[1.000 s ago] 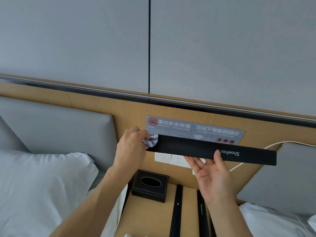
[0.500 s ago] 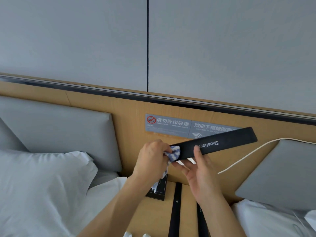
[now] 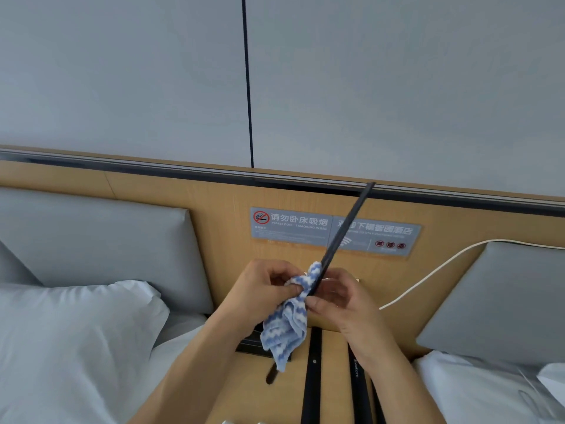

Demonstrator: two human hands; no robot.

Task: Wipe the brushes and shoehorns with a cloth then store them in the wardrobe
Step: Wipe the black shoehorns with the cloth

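Observation:
A long black shoehorn (image 3: 342, 231) points up and to the right, seen edge-on against the wooden headboard. My right hand (image 3: 342, 301) pinches its lower end. My left hand (image 3: 260, 292) grips a blue-and-white cloth (image 3: 287, 328) against that same end, and the rest of the cloth hangs down. Two more black shoehorns (image 3: 313, 377) (image 3: 356, 387) lie side by side on the wooden nightstand (image 3: 290, 402) below my hands. A small dark object (image 3: 271, 375) lies left of them.
A black tissue box (image 3: 250, 344) sits at the back of the nightstand, mostly behind my left arm and the cloth. White pillows (image 3: 70, 341) lie on the left bed, another bed (image 3: 477, 390) on the right. A white cable (image 3: 428, 270) runs across the headboard.
The shoehorn has swung from lying flat and wide to pointing steeply up, edge-on. Both hands have come together at its lower end and dropped, and the cloth now hangs loose.

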